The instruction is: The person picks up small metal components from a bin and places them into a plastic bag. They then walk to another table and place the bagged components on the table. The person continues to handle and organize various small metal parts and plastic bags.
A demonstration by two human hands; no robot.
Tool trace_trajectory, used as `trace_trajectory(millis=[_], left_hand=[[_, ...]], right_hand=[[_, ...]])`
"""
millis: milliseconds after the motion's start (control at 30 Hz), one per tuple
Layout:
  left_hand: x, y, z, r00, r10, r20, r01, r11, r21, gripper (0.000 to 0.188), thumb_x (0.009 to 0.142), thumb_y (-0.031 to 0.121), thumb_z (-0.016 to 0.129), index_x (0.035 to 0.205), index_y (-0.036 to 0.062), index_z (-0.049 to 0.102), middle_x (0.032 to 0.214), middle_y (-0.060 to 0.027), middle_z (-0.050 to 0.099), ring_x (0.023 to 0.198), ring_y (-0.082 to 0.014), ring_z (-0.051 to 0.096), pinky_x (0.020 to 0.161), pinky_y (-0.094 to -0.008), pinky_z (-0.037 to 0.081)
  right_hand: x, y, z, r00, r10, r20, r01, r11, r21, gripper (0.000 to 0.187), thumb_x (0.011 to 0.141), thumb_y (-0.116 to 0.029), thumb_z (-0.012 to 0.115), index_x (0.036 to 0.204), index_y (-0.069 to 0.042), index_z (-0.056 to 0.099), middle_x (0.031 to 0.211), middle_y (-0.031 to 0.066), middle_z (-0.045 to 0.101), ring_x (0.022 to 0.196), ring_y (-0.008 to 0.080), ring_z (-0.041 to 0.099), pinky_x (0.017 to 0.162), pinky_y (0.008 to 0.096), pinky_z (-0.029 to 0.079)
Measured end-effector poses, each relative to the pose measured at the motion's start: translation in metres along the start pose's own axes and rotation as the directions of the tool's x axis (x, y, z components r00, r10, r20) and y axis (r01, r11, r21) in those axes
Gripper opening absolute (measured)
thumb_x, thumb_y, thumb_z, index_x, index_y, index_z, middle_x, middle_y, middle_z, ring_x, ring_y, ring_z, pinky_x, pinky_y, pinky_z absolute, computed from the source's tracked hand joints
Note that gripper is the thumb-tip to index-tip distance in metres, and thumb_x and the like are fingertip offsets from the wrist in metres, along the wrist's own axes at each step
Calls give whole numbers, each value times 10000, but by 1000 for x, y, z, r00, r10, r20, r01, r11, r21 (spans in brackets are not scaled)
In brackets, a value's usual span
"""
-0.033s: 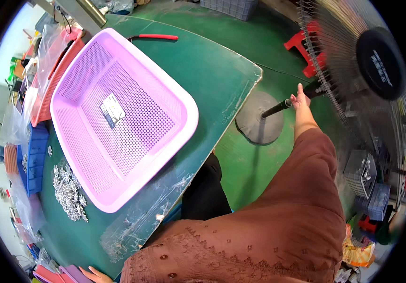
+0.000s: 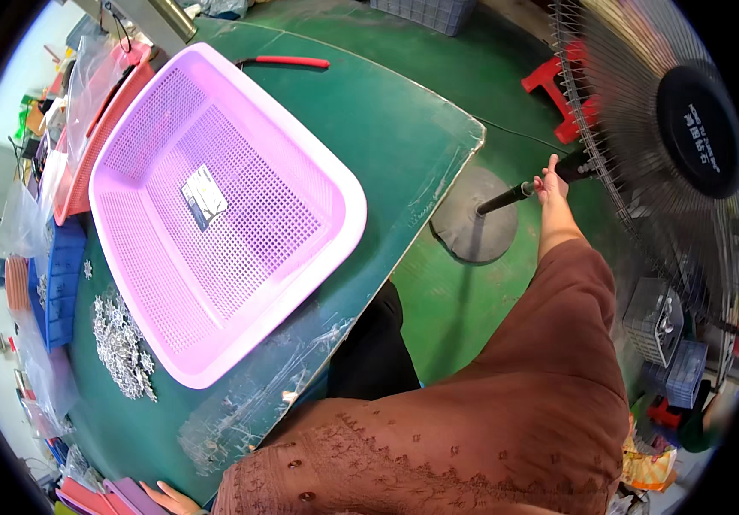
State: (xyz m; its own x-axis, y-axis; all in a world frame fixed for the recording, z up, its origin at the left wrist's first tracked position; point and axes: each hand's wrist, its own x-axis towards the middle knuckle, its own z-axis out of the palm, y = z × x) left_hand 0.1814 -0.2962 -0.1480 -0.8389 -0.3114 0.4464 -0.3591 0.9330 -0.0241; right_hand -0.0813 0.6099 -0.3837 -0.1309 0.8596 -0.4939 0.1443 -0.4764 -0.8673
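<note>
My right hand reaches out to the right and is closed around the black pole of a standing fan, just above its round grey base. The brown sleeve covers that arm. Only part of my left hand shows at the bottom edge, beside the green table; its fingers are too cut off to read. A large pink perforated basket lies on the table with a small flat packet inside. A heap of small silver metal parts lies left of the basket.
A red tube lies at the table's far side. A red basket and a blue tray stand at the left. Clear plastic film covers the near table edge. A red stool and grey crates stand on the green floor.
</note>
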Motion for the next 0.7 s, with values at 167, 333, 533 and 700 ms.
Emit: trace_trajectory(millis=[167,333,533,700], left_hand=[[-15,1,-7,992,-123,37,124,992,-27,424,862,216,467,1174,-59,389,1164,-242,423,1073,-311,413,948,-386,307],[1,-10,12,959,-261,109,262,965,9,500,893,297,360,1266,-25,276,1303,-186,282,1189,-299,295,979,-361,240],[-4,-13,12,946,-298,125,302,953,-17,530,890,329,358,1279,-16,255,1319,-168,266,1206,-292,276,988,-360,227],[-4,-21,14,948,-287,135,295,955,-41,518,890,315,355,1277,-15,258,1322,-163,265,1211,-288,271,993,-362,220]], right_hand=[[-16,2,10,971,-116,210,129,990,-48,395,703,-434,638,834,-105,464,599,8,467,378,99,414,303,204,322],[-33,10,7,960,-75,269,111,986,-122,341,737,-425,608,827,-135,453,612,-13,469,383,102,415,316,226,334],[-53,25,27,960,-97,264,136,981,-135,348,729,-423,617,760,-115,459,591,-5,478,377,123,430,318,240,348],[-69,29,44,974,-91,207,113,989,-95,294,730,-382,637,791,-128,503,571,-8,468,361,133,423,307,249,335]])
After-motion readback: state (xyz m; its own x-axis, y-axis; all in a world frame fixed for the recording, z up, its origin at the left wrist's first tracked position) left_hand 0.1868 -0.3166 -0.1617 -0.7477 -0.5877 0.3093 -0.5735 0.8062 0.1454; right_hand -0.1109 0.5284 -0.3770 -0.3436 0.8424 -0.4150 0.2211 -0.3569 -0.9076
